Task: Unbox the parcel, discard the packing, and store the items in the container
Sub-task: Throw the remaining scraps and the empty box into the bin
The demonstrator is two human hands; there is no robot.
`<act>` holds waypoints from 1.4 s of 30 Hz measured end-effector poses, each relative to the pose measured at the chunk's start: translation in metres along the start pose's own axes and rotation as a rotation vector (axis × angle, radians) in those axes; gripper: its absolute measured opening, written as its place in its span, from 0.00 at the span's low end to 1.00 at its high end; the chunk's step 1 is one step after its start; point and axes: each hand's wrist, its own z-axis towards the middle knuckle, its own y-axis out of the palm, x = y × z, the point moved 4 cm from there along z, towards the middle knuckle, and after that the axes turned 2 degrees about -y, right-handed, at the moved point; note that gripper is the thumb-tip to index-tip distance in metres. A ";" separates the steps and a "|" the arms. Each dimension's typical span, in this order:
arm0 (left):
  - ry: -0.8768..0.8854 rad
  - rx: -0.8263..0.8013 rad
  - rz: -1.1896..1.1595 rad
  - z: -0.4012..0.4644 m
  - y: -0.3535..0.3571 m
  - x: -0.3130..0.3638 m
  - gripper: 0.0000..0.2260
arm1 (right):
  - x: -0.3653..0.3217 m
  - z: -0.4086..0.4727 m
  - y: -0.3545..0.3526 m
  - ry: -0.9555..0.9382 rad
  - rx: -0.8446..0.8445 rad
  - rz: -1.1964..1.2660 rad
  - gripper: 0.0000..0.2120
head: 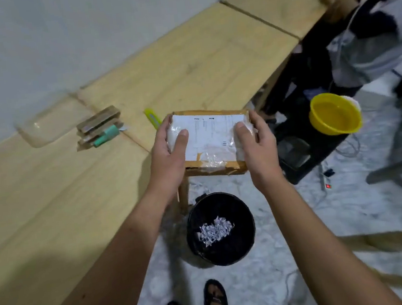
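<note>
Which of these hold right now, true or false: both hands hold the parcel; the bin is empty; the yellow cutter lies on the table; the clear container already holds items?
1. Both the left hand and right hand hold the parcel: true.
2. The bin is empty: false, shredded paper lies inside.
3. The yellow cutter lies on the table: true.
4. The clear container holds items: false, nothing shows inside.
</note>
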 end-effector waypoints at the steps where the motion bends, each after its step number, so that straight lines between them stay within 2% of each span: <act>1: -0.006 -0.030 0.001 -0.004 0.020 -0.008 0.26 | 0.011 -0.001 -0.020 0.017 0.037 -0.011 0.30; 4: -0.056 -0.108 0.006 -0.021 0.067 -0.040 0.25 | 0.047 -0.009 -0.074 0.078 0.135 -0.030 0.31; 8: -0.174 -0.188 0.065 -0.052 0.100 -0.096 0.22 | 0.094 -0.034 -0.113 0.136 0.177 -0.051 0.26; 14: -0.301 -0.205 0.175 -0.074 0.101 -0.148 0.25 | 0.155 -0.061 -0.125 0.263 0.131 -0.123 0.28; 17: -0.293 -0.213 0.259 -0.076 0.093 -0.156 0.30 | 0.171 -0.066 -0.120 0.294 0.099 -0.157 0.30; 20: -0.269 -0.197 0.321 -0.072 0.084 -0.162 0.30 | 0.177 -0.067 -0.114 0.301 0.074 -0.163 0.27; 28: -0.177 -0.178 0.267 -0.051 0.078 -0.144 0.26 | 0.158 -0.063 -0.095 0.249 0.019 -0.137 0.22; 32: -0.084 -0.139 0.238 -0.043 0.056 -0.114 0.26 | 0.134 -0.054 -0.072 0.183 -0.022 -0.133 0.20; 38: 0.045 0.008 0.133 -0.016 -0.029 -0.047 0.23 | 0.076 -0.030 -0.001 0.021 -0.119 -0.147 0.19; 42: 0.083 0.191 0.134 0.003 -0.118 -0.024 0.22 | 0.038 -0.018 0.076 -0.081 -0.214 -0.153 0.19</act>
